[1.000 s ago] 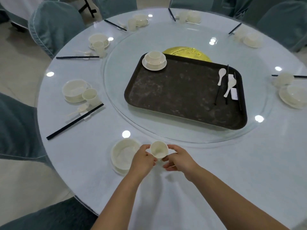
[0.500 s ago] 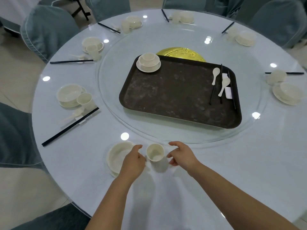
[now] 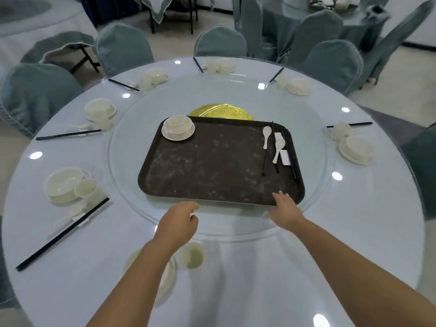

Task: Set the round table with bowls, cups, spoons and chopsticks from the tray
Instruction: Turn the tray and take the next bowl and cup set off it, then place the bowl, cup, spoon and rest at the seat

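Room: banquet hall with grey-green covered chairs (image 3: 122,47) ringing the round table (image 3: 354,232), and more draped tables behind.
Surface: pale cloth under a glass turntable (image 3: 318,204); a gold disc (image 3: 219,112) shows at the centre, half hidden by the tray (image 3: 212,166).
Tray contents: at its 11 o'clock corner, a stacked saucer, bowl and cup (image 3: 178,127); along its 3 o'clock edge, two spoons (image 3: 266,136), black chopsticks (image 3: 265,161) and a white rest (image 3: 285,157).
Nearest place: at the table's 6 o'clock, a cup (image 3: 192,256) stands just beside a bowl (image 3: 168,277) mostly hidden under the left forearm; no spoon or chopsticks are seen there yet.
Other places: settings already lie from 7 o'clock round to 3 o'clock.
Left hand (image 3: 178,223): over the turntable's near rim, fingers loosely curled, holding nothing.
Right hand (image 3: 285,208): fingers extended, empty, at the tray's near right corner; whether it touches the rim cannot be told.
Step in hand: probably fetching a spoon and chopsticks for the near place.
Doing it well: reach along the tray's right edge, lift one spoon by its handle, and pinch a single pair of chopsticks together so the rest stays put; keep sleeves and forearms off the cup below.
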`<state>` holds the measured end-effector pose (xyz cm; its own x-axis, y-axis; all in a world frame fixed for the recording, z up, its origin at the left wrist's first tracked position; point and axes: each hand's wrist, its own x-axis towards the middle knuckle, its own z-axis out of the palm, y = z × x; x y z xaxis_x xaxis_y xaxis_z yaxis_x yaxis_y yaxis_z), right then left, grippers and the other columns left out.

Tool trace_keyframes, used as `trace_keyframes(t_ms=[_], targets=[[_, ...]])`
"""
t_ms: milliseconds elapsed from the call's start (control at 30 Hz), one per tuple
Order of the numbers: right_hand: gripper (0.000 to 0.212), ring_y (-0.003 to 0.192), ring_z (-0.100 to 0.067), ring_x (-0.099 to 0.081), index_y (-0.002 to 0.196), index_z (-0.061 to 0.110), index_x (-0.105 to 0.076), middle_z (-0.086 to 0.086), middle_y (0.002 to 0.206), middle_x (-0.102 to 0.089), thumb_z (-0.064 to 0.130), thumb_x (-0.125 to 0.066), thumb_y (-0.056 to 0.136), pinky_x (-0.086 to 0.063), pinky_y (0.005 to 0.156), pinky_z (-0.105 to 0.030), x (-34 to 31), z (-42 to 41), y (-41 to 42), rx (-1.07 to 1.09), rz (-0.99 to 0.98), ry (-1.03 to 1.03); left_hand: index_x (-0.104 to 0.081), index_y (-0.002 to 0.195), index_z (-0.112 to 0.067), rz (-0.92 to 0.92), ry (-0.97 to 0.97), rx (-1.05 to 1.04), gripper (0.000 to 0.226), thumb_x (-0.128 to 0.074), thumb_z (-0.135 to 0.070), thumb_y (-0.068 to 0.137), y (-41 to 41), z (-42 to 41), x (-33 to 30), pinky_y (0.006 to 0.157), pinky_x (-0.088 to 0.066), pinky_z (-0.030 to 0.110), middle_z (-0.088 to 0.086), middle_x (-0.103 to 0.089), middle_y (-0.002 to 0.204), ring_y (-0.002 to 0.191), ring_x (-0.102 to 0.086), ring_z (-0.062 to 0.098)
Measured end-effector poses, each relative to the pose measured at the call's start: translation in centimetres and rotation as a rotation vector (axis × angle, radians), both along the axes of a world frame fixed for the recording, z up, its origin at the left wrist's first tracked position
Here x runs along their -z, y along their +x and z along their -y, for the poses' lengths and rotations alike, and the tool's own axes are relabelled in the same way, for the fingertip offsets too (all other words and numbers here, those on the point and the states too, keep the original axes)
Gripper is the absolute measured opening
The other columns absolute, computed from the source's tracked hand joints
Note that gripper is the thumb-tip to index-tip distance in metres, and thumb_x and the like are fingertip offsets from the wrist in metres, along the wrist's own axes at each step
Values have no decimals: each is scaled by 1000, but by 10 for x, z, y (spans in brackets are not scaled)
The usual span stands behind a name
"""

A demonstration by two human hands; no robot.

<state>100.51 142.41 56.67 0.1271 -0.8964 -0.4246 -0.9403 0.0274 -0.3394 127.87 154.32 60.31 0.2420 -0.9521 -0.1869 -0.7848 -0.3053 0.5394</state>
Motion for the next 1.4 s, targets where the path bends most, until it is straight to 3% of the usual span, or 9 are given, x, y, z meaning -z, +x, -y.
trace_keyframes(t_ms=[167, 333, 567, 667, 733, 867, 967, 1167, 1400], targets=[[66, 150, -23, -8, 154, 12, -14, -3, 162, -15, 26, -42, 97, -18, 119, -39, 7, 6, -12, -157, -192, 144, -57, 130, -24, 134, 68, 205, 37, -47, -22, 94, -22, 44, -5, 96, -48, 36, -2, -59, 129, 115, -55, 21], [53, 132, -25, -40, 143, 10, -37, -6, 142, -46, 21, -45, 92, -35, 109, -36, 4, 9, -14, -216, -208, 89, -61, 124, -26, 42, 41, 194, 32, -46, -23, 96, -44, 73, 2, 94, -49, 33, -6, -61, 122, 110, -56, 16], [36, 115, -28, -53, 122, 13, -59, -8, 122, -58, 18, -47, 88, -44, 95, -34, 2, 33, -19, -304, -203, 57, -60, 125, -26, 52, 132, 207, 32, -51, -32, 95, -79, 115, 28, 95, -48, 35, -3, -59, 122, 110, -56, 19], [34, 115, -28, -56, 122, 10, -62, -8, 124, -61, 19, -48, 92, -46, 97, -33, -6, 64, -27, -206, -40, 125, -55, 129, -24, 79, 192, 205, 35, -50, -36, 96, -88, 135, 37, 93, -49, 37, 0, -56, 123, 110, -55, 21], [33, 114, -26, -57, 122, 14, -62, -6, 123, -62, 20, -48, 93, -46, 96, -32, -11, 85, -35, -97, 35, 64, -52, 131, -22, 106, 238, 198, 39, -50, -39, 96, -90, 146, 42, 95, -48, 39, 2, -53, 126, 113, -53, 23], [32, 107, -24, -59, 123, 17, -60, -5, 119, -64, 20, -49, 92, -45, 88, -29, -7, 127, -51, 50, 30, -78, -44, 135, -21, 147, 293, 195, 50, -57, -43, 92, -90, 164, 52, 98, -45, 40, 1, -45, 130, 120, -44, 24], [30, 87, -20, -57, 121, 15, -58, -5, 108, -65, 21, -51, 92, -43, 75, -27, -1, 151, -53, 95, 25, -125, -41, 133, -24, 185, 325, 198, 57, -66, -45, 86, -89, 169, 55, 100, -42, 41, -1, -44, 131, 122, -42, 23], [24, 77, -22, -53, 106, 10, -57, -10, 101, -63, 30, -51, 95, -41, 68, -29, 17, 175, -36, 185, 51, -193, -39, 129, -29, 94, 379, 171, 62, -72, -44, 80, -79, 177, 67, 103, -35, 42, -5, -42, 131, 124, -39, 21], [36, 97, -29, -61, 119, 8, -53, -10, 110, -62, 33, -57, 94, -43, 73, -32, 33, 181, -27, 266, 67, -202, -37, 123, -33, 55, 404, 126, 63, -75, -47, 75, -75, 181, 79, 98, -35, 37, -7, -40, 129, 122, -38, 19]])
